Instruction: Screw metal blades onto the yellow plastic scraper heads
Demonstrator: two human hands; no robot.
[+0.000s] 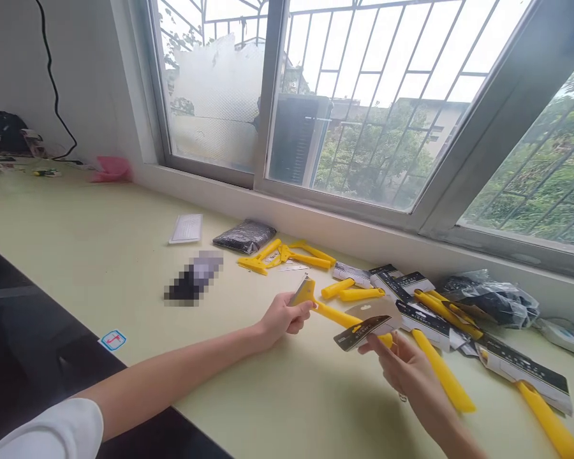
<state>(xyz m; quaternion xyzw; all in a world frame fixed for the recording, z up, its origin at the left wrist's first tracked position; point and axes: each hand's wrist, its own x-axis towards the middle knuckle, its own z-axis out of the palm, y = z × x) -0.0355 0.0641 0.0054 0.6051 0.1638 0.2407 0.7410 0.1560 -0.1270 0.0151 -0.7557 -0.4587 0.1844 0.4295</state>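
Observation:
A yellow scraper is held just above the table between my two hands. My left hand is closed around its head end, where a grey blade edge shows. A black-and-white cardboard sleeve sits around the handle, bent into a curve. My right hand pinches the sleeve's lower edge by the handle's end; some of its fingers are hidden behind the card. Just beyond the scraper lie loose yellow handles. Close to my right forearm rests another yellow handle.
Yellow scrapers, a black plastic-wrapped packet and a white card box lie near the window sill. More cardboard sleeves and a clear bag with dark contents are on the right. A numbered label marks the table's front edge.

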